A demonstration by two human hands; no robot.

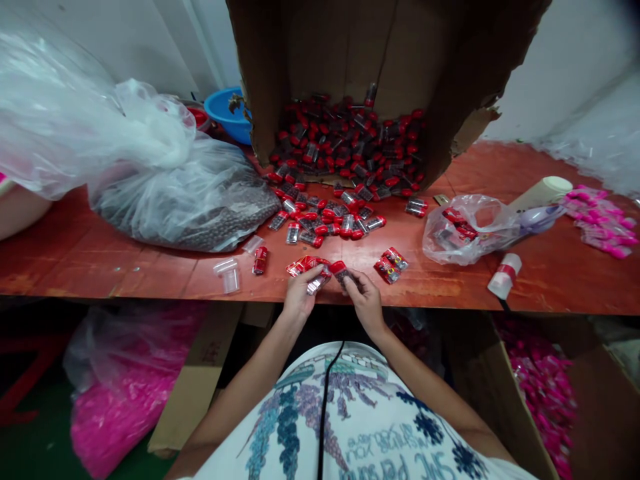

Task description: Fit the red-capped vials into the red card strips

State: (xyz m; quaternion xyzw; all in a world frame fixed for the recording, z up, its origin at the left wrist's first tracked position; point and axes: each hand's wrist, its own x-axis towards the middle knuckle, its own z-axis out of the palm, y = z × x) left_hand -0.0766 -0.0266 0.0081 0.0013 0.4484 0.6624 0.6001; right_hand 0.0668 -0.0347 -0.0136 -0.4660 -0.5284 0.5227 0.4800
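My left hand [299, 295] is closed on a few red printed labels [299, 265], with a shiny silvery part showing below the thumb. In my right hand [367, 300] is a small clear bottle with a red cap [339, 268], dark inside, its capped end close to the labels. The two hands nearly meet over the table's front edge. To the right lie more red labels [391, 265]. On the left are a small red bottle [259, 261] and clear empty tubes [229, 275]. Beyond my hands, many red-capped bottles [325, 220] are spread in a loose pile.
A large cardboard box [345, 47] on its side spills bottles onto the red table [150, 273]. Left of it bulges a plastic bag of dark pellets [200, 200]. At right are a clear bag [440, 237], a white roll [505, 275] and pink packets [603, 220].
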